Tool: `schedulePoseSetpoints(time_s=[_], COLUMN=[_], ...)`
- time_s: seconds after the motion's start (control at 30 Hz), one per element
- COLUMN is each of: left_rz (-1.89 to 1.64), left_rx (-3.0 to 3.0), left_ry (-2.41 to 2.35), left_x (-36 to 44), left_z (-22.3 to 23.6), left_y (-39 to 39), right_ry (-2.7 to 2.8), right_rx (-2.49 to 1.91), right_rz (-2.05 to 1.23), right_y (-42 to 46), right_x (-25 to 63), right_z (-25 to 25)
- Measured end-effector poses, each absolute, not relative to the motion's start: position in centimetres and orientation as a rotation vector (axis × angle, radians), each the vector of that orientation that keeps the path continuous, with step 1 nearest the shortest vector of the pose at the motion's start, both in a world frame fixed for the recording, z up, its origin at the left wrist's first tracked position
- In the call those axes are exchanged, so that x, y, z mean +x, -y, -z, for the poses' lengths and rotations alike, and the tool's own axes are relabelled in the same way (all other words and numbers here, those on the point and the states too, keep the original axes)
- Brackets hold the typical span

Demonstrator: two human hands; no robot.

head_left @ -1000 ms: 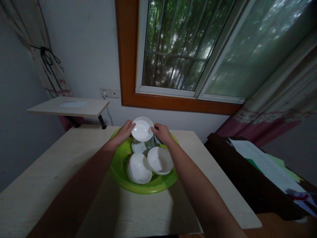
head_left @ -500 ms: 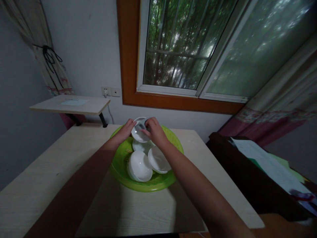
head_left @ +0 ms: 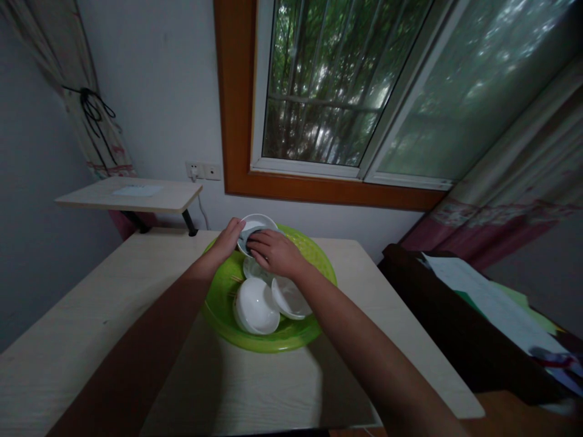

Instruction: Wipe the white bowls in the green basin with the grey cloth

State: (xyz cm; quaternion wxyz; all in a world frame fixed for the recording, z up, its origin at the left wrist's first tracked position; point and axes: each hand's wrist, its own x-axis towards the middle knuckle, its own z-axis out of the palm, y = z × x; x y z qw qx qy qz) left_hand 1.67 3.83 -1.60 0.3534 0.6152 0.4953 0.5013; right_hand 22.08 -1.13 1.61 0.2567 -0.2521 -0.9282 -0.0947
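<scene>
Above a round green basin [head_left: 319, 252] of glossy bowls [head_left: 259, 308], the left hand [head_left: 226, 240] grips a white dish [head_left: 259, 221]; the right hand [head_left: 277, 252] holds grey cloth [head_left: 246, 236] inside.

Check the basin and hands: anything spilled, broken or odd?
Nothing stands out. Left hand holds one bowl by its rim; right hand has a grey cloth against its inside. The other bowls lie in the basin. No spill or crack shows, though the right forearm hides part of the basin.

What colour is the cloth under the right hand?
The cloth under the right hand is grey, showing best in the head view.
</scene>
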Motion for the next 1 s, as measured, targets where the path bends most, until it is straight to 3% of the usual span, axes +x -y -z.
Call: schedulePoseSetpoints(time_s=[0.53, 0.8, 1.0], left_rz=[-1.269, -1.294, -1.277], left_rx=[1.689, 1.71, 1.694], left_ry=[-1.302, -1.267, -1.218], left_x=[1.7, 1.8, 1.6], left_z=[1.7, 1.9, 2.7], left_y=[-3.4, -3.7, -4.5], right_ry=[2.551, 2.715, 2.674], right_rx=[-1.224, -0.857, -0.799], right_rz=[0.39, 0.136, 0.188], right_y=[2.1, 2.3, 1.6], right_x=[20.9, 21.2, 21.1], right_z=[-1.6, -1.3, 0.0])
